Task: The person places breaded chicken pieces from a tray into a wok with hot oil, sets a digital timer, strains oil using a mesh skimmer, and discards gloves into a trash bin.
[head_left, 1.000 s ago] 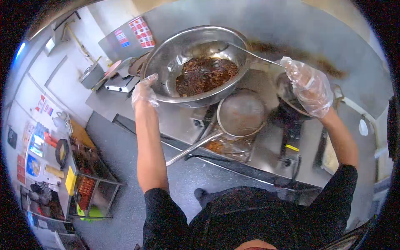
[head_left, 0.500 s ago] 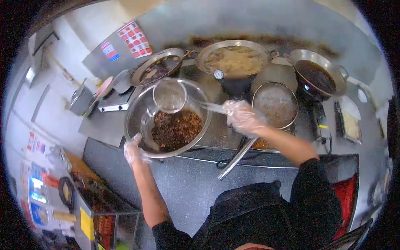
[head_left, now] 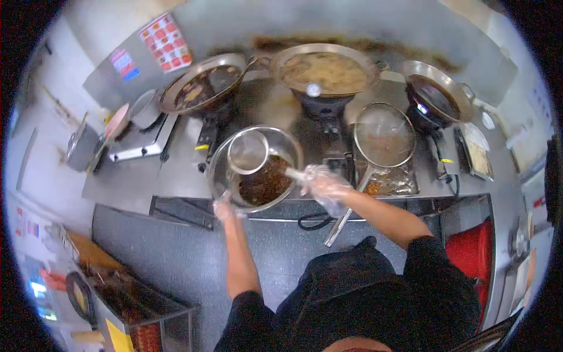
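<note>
A metal mixing bowl [head_left: 214, 176] tilts over the counter's front edge, with a dark brown, crumbly food [head_left: 271, 183] heaped in it. My left hand [head_left: 224, 209], in a clear plastic glove, grips its near left rim. My right hand [head_left: 326, 183], gloved the same way, is closed around the pale handle of a small round strainer [head_left: 248, 152]. The strainer's mesh head is over the far left part of the bowl, above the food. Whether the mesh holds anything is hard to make out.
Behind are three large woks: one with dark liquid [head_left: 205, 85], one with frothy yellowish liquid [head_left: 325, 70], another with dark liquid [head_left: 433, 97]. A large strainer [head_left: 384, 138] rests over a tray [head_left: 404, 185], its handle jutting past the counter edge. A portable stove [head_left: 141, 146] stands left.
The bowl looks smaller and farther from me, having moved down and slightly right with both hands. The strainer stays over it. The whole view has shifted, baring counter left of the bowl.
</note>
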Demonstrator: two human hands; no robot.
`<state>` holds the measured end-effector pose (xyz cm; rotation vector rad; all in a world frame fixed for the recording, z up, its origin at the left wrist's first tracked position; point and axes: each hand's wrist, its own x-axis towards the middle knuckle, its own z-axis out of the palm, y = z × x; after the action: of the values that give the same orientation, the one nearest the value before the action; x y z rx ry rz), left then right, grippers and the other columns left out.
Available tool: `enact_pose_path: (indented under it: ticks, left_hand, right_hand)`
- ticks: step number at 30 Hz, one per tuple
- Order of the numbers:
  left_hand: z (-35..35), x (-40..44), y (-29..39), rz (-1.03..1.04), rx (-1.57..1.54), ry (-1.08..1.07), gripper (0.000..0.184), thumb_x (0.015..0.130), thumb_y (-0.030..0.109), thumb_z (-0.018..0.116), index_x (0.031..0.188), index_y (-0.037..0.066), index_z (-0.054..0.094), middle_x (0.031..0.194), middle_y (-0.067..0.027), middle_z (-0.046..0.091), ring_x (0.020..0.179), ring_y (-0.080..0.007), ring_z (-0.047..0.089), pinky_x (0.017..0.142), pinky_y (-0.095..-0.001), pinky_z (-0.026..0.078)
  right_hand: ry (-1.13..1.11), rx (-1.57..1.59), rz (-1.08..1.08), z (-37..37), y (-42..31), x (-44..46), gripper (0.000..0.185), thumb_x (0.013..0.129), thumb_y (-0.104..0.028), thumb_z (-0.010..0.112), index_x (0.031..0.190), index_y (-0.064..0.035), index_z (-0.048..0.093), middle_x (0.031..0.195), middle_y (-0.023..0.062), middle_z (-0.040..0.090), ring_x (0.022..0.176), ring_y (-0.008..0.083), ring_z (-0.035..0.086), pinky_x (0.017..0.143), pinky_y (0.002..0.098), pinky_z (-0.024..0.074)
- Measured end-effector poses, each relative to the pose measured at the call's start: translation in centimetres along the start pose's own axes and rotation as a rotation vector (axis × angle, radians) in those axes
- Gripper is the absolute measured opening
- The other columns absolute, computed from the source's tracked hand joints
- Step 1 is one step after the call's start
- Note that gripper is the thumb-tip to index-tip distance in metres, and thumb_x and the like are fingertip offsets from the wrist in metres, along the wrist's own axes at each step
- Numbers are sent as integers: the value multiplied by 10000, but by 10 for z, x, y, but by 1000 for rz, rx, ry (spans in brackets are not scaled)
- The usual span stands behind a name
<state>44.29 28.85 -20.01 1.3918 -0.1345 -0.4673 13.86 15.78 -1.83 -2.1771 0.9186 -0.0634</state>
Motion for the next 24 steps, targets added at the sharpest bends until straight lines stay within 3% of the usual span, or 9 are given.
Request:
enact_pose_path:
  ticks: [2, 3, 4, 6, 17, 19, 21, 23, 24]
  left_hand:
    - [11, -7, 4, -76, -153, 53, 238, 721, 9, 622, 946, -57, 581, 835, -101, 587, 704, -232, 551, 659, -407, 472]
    - [4, 9, -17, -1, 4, 75, 238, 723, 15, 627, 945, -53, 576, 822, -92, 577, 703, -231, 547, 660, -405, 473]
    - [-4, 26, -39, 69, 163, 108, 238, 725, 21, 632, 945, -49, 572, 810, -84, 567, 702, -231, 544, 662, -402, 474]
    - [36, -38, 24, -105, -438, 78, 233, 758, 50, 615, 969, -37, 566, 831, -82, 559, 711, -232, 543, 666, -406, 479]
    - [55, -42, 18, -123, -290, 121, 414, 821, 281, 608, 1047, -61, 553, 981, -96, 575, 839, -222, 547, 706, -382, 475]
    - [53, -53, 24, -111, -286, 116, 431, 833, 310, 590, 1055, -58, 553, 992, -94, 576, 855, -223, 550, 712, -384, 472]
    - [52, -68, 32, -206, -637, -60, 539, 830, 455, 530, 1089, -17, 527, 978, -114, 578, 840, -235, 553, 665, -352, 456]
    - [42, -65, 14, -421, -502, 131, 638, 769, 656, 470, 971, 52, 503, 821, -93, 557, 703, -232, 523, 571, -315, 415]
    - [37, -68, 7, -423, -506, 131, 638, 769, 656, 470, 971, 52, 503, 821, -93, 557, 703, -232, 523, 571, -315, 415]
  right_hand:
    - [160, -230, -154, -4, 9, -22, 264, 887, -256, 335, 1006, -111, 521, 817, 111, 620, 806, 303, 608, 725, 448, 465]
    - [256, -463, -199, 8, 31, -14, 268, 899, -254, 297, 987, -118, 510, 821, 123, 622, 813, 325, 607, 722, 469, 464]
    - [245, -465, -202, 6, 22, -22, 268, 899, -254, 297, 987, -118, 510, 821, 123, 622, 813, 325, 607, 722, 469, 464]
    - [281, -460, 24, -7, 1, -45, 254, 903, -238, 292, 971, -100, 495, 841, 170, 617, 809, 351, 604, 692, 473, 476]
    - [337, -499, -42, 9, 53, -21, 181, 847, -137, 384, 894, -55, 537, 704, 178, 613, 615, 346, 612, 547, 421, 504]
    - [51, 413, 298, 1, 54, -6, 166, 852, -156, 444, 830, -50, 570, 595, 75, 539, 458, 232, 484, 408, 343, 389]
    - [-172, 1204, 487, -5, 59, 0, 179, 872, -199, 486, 838, -53, 585, 506, -23, 426, 359, 109, 355, 314, 271, 245]
    - [-290, 1317, 436, -35, 42, -8, 177, 871, -204, 492, 841, -52, 578, 501, -28, 414, 353, 97, 345, 311, 260, 241]
    - [-418, 1431, 383, -52, 33, -11, 175, 870, -209, 498, 845, -52, 572, 497, -32, 403, 347, 85, 336, 309, 249, 238]
